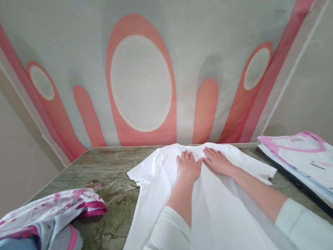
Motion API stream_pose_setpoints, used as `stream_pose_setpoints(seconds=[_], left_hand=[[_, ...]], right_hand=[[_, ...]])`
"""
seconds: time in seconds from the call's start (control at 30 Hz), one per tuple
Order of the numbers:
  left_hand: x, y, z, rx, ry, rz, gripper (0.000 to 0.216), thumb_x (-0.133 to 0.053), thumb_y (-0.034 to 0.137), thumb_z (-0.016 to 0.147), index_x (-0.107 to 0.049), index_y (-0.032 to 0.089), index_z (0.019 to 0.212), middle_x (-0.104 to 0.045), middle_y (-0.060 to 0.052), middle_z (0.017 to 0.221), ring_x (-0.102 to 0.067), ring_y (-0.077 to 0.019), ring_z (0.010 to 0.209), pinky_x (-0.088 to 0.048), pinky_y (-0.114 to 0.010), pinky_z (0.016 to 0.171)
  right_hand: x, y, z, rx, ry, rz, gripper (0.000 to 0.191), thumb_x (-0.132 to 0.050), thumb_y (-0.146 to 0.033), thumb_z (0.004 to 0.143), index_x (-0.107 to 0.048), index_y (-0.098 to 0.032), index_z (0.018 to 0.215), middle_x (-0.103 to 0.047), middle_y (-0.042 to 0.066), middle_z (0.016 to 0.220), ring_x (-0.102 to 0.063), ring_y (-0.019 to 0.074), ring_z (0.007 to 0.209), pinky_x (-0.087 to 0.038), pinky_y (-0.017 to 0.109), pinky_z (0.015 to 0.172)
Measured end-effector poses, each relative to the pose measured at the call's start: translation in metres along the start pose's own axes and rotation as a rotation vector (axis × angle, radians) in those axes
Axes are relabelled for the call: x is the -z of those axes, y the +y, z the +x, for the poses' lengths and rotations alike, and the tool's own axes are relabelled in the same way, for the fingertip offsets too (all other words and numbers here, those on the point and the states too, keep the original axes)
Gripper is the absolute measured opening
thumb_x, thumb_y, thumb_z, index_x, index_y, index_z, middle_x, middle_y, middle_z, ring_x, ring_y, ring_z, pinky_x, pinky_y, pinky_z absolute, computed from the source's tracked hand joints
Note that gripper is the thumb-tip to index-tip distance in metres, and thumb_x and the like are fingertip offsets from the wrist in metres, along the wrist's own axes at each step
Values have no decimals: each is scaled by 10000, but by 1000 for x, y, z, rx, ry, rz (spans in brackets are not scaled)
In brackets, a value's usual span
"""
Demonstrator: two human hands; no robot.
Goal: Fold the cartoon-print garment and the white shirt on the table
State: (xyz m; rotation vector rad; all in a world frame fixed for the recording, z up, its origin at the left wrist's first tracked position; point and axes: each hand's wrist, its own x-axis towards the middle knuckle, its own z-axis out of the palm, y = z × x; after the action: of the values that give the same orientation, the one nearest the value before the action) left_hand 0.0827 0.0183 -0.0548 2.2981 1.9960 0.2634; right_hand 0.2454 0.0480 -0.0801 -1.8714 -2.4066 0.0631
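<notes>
A white short-sleeved T-shirt (222, 210) lies spread flat on the wooden table (109, 173), collar away from me. My left hand (189, 165) rests flat on its upper chest just below the collar, fingers stretched out. My right hand (218, 161) lies flat beside it, fingers out, thumbs of both hands nearly touching. Neither hand holds anything. White long sleeves cover both my forearms up to mid-arm.
A loose heap of pink, white, grey and blue clothes (37, 227) sits at the left front of the table. A folded stack of garments with pink trim and cartoon prints (312, 166) lies at the right. A curtain with orange shapes (141, 76) hangs behind the table.
</notes>
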Motion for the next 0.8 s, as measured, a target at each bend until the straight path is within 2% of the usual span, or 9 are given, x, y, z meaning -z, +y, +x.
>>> stream_pose_setpoints(seconds=[0.1, 0.2, 0.43, 0.53, 0.67, 0.8], left_hand=[[0, -5, 3, -57, -32, 11, 684, -94, 570, 903, -284, 148, 1407, -181, -114, 1485, -125, -276, 1363, -94, -506, 1075], [5, -24, 7, -108, -58, 31, 669, -96, 569, 905, -233, 167, 1422, -145, -95, 1496, -103, -260, 1369, -105, -498, 1074], [26, -114, 22, -125, -75, 110, 567, -205, 502, 927, -241, 211, 1413, -155, -63, 1497, -119, -238, 1368, -67, -471, 1085], [33, -141, 24, -110, -74, 125, 529, -224, 466, 937, -272, 213, 1399, -164, -62, 1495, -117, -237, 1368, -56, -490, 1080], [41, -157, 22, -124, -84, 113, 512, -187, 458, 950, -243, 240, 1410, -153, -36, 1498, -142, -215, 1365, -153, -446, 1074], [58, -165, 9, -130, -41, 120, 500, -206, 378, 958, -154, 234, 1434, -103, -36, 1507, -79, -205, 1375, -135, -423, 1079]], right_hand=[[3, -1, -4, 7, 5, -1, 672, -110, -560, 901, -213, -159, 1431, -151, 45, 1503, -148, 227, 1364, -139, 450, 1088], [6, -1, -6, 9, 8, 9, 689, -97, -575, 894, -216, -160, 1431, -152, 49, 1503, -145, 232, 1365, -141, 455, 1087], [3, 0, -5, 10, -10, 18, 685, -111, -575, 890, -221, -169, 1431, -145, 45, 1505, -139, 239, 1367, -140, 461, 1088], [0, 1, -3, 12, -6, 17, 686, -113, -577, 889, -219, -169, 1431, -147, 46, 1505, -134, 237, 1368, -137, 458, 1091], [-1, 2, -2, 6, -9, 19, 670, -124, -569, 893, -217, -181, 1431, -160, 46, 1503, -143, 237, 1366, -132, 456, 1092], [2, 0, -9, 24, 55, 42, 640, -139, -537, 905, -202, -180, 1432, -129, 50, 1509, -137, 232, 1368, -138, 460, 1092]])
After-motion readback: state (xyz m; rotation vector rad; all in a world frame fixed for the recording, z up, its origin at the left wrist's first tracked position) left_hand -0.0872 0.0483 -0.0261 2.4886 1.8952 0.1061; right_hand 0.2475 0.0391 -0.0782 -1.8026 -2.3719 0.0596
